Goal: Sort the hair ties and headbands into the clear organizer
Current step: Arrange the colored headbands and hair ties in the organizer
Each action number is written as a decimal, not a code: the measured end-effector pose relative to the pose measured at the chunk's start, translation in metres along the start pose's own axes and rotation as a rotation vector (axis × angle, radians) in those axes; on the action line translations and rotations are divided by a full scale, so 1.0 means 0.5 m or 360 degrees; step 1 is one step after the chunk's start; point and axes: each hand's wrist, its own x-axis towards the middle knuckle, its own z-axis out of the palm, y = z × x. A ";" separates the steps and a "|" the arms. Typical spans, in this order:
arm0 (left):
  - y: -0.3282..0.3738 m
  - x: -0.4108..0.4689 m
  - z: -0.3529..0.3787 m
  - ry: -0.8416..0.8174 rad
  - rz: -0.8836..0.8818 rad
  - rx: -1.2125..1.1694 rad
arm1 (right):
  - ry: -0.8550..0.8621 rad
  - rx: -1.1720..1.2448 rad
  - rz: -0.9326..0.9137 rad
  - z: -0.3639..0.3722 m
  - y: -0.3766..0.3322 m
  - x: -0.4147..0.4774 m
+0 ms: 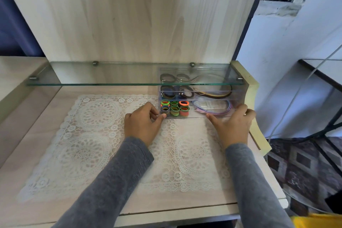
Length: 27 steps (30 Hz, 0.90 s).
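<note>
While the organizer [196, 116] is sitting full on the bench [31, 146] under the shelf [111, 74], the left hand [142, 124] and right hand [233, 126] are gripping its front corners. Sliding it could be bunching the mat [92, 135] and spilling ties [174, 108].

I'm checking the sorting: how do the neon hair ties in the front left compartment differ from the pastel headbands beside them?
The small neon orange, green and blue hair ties are closed loops packed in rows; the thin pastel purple and pink headbands are long curved bands nested together. The hair ties fill a narrow compartment, the headbands a wider one. Both lie in the front row of the clear plastic organizer.
</note>
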 end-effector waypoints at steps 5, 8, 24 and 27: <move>-0.002 0.026 0.010 -0.0008 -0.0004 -0.0064 | -0.0049 0.0156 -0.0005 0.021 -0.009 0.012; -0.002 0.045 0.017 -0.0059 -0.0042 -0.0121 | -0.0102 0.0210 0.0014 0.032 -0.012 0.022; 0.006 0.060 0.065 -0.0110 -0.0073 -0.0383 | -0.0464 0.0582 0.0349 0.079 -0.061 0.018; 0.010 0.061 0.070 -0.0052 -0.0085 -0.0435 | -0.0420 0.0564 0.0394 0.086 -0.071 0.022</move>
